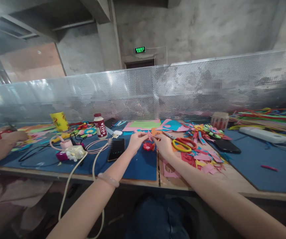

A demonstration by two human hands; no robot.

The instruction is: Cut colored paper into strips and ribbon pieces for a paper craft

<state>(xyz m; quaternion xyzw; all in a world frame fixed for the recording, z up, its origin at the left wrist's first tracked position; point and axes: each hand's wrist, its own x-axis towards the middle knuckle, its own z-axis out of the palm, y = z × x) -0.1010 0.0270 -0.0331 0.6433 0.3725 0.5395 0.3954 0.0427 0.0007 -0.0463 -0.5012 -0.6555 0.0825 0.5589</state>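
At the near middle of the counter (236,177), in the head view, the person's two hands meet over a small pink paper piece (150,135): the left hand (135,142) pinches it between thumb and fingertips, and the right hand (164,145) grips it from the other side, the fingertips almost touching. Just below them, on the blue mat (138,171), lies a red paper flower (148,147) that looks largely shaped, though whether it joins the pink piece I cannot tell. To the right, a cluster of many-coloured paper flowers (200,130) seems already made up. Cutting also appears well advanced, judging by the heap of paper scraps (209,158) and the pink sheet (174,174) with a rounded opening cut out of it. Yellow-handled scissors (175,146) lie beside the right hand, held by nobody. The pink piece itself looks unfinished, its shaping apparently under way. Behind the hands, a green sheet (145,124) lies flat with broad areas uncut, so plenty of material seems left.
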